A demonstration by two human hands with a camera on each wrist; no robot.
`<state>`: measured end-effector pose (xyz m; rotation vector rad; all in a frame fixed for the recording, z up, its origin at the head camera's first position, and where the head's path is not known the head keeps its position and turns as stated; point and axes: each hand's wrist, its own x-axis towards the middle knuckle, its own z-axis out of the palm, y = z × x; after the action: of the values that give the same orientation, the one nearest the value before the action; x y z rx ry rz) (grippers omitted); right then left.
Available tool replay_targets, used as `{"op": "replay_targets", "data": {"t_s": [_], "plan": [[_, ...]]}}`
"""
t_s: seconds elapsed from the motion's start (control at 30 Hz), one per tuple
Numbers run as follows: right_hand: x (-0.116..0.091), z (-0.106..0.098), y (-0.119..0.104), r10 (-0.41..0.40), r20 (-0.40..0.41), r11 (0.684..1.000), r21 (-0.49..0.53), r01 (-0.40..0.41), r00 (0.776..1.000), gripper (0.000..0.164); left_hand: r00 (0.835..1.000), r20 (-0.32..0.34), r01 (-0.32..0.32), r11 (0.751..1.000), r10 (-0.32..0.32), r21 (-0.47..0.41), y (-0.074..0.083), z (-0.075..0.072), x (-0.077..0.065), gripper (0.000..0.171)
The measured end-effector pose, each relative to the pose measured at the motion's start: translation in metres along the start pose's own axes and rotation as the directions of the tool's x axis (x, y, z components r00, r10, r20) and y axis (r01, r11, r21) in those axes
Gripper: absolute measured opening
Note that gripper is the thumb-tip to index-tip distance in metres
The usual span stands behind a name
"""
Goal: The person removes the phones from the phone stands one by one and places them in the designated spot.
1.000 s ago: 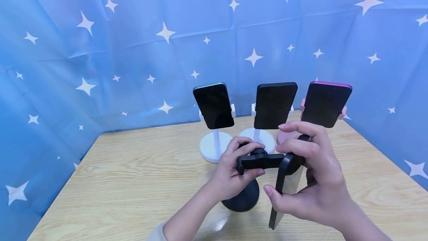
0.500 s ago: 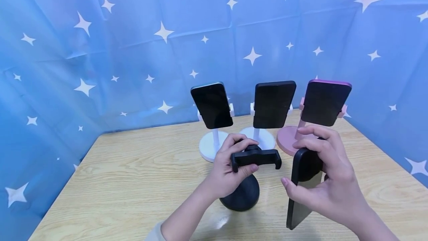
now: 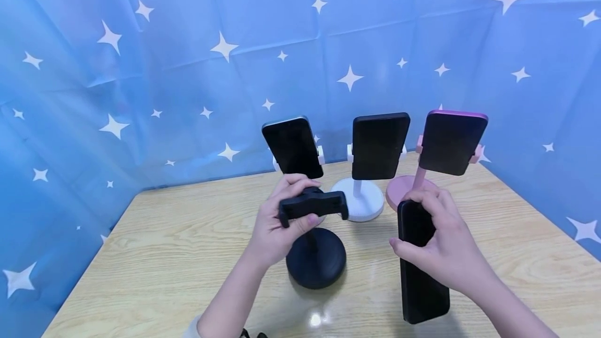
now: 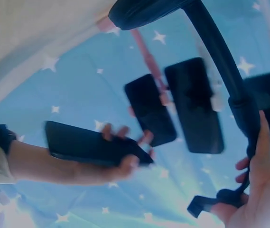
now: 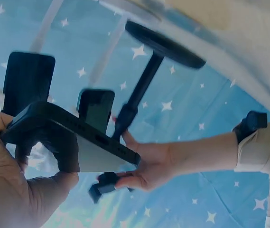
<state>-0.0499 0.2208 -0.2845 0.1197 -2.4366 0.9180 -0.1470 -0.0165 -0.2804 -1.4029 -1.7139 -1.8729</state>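
My left hand grips a black phone stand just under its clamp, which has nothing in it. Fingers lie behind the clamp, with the thumb in front. In the left wrist view, the stand's pole runs down into this hand. Off to the right, my right hand holds a black phone by its upper part, the long dark face towards me. Seen from the right wrist, the phone shows its end edge, with thumb and fingers on either side. Phone and clamp are apart.
Behind my hands stand two white phone stands and a pink phone stand, each bearing a dark-screened phone. They are set on a wooden table. A blue star-patterned curtain hangs behind and around it.
My right hand has drawn the phone away from the clamp to the right and turned its dark face towards me. My left hand and the black stand have shifted left.
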Motion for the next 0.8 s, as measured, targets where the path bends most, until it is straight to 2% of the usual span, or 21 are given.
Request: {"op": "replay_targets", "data": {"t_s": [0.13,0.27,0.4,0.5,0.67,0.8], "plan": [[0.001,0.006,0.013,0.062,0.099,0.997,-0.043,-0.058,0.993,0.057,0.999,-0.029,-0.031,0.999,0.032,0.023,0.003,-0.017,0.0,0.048],[-0.001,0.015,0.023,0.113,0.16,0.987,-0.128,-0.093,0.981,0.06,0.998,-0.042,-0.039,0.998,0.042,0.054,0.002,-0.036,-0.001,0.039],[-0.002,0.025,0.031,0.166,0.215,0.977,-0.168,-0.13,0.963,0.062,0.995,-0.078,-0.057,0.998,0.059,0.04,-0.002,-0.056,-0.003,0.032],[-0.003,0.032,0.035,0.183,0.248,0.975,-0.17,-0.144,0.951,0.058,0.99,-0.125,-0.063,0.998,0.065,0.021,-0.006,-0.07,-0.005,0.034],[-0.005,0.039,0.041,0.174,0.268,0.976,-0.173,-0.13,0.948,0.051,0.982,-0.185,-0.041,0.999,0.044,0.019,-0.015,-0.088,-0.004,0.037],[-0.007,0.041,0.043,0.181,0.287,0.976,-0.169,-0.136,0.941,0.052,0.979,-0.206,0.024,0.993,0.001,0.12,-0.022,-0.101,0.0,0.037]]}}
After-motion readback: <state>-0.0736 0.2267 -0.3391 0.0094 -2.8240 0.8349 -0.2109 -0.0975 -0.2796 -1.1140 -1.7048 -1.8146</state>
